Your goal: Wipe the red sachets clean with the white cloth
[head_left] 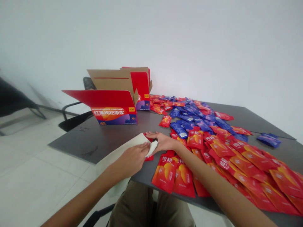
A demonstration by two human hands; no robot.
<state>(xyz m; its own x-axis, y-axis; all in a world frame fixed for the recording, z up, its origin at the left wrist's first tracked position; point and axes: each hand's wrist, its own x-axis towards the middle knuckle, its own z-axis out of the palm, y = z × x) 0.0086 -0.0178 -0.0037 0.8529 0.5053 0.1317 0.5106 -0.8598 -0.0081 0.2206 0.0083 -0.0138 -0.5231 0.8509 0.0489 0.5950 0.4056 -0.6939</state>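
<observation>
Left hand (132, 160): clenched, grasping a gathered part of the cream fabric (123, 146), which lies across the near table edge and hangs down toward the floor. Right hand (163, 142): palm down, fingers extended leftward, thumb side against a white fold of the same fabric (151, 148), which stands up between the two hands. Cannot tell whether the right hand grips it. A small red sachet (149, 158) lies partly under the fabric, just beside the fold.

Khaki trousers (132, 205) show below the near table edge. On the dark grey table (78, 142), red sachets (165, 171) lie scattered and overlapping to the right of the hands, touching the right forearm. Beyond them, blue sachets (180, 130) are mixed in with the red ones. A small blue pile (268, 140) sits apart at the far right.

Farther left stands an open carton (113, 107), red outside and kraft inside, flaps up, well apart from the hands. Behind it is a black chair (87, 83). White wall beyond.
</observation>
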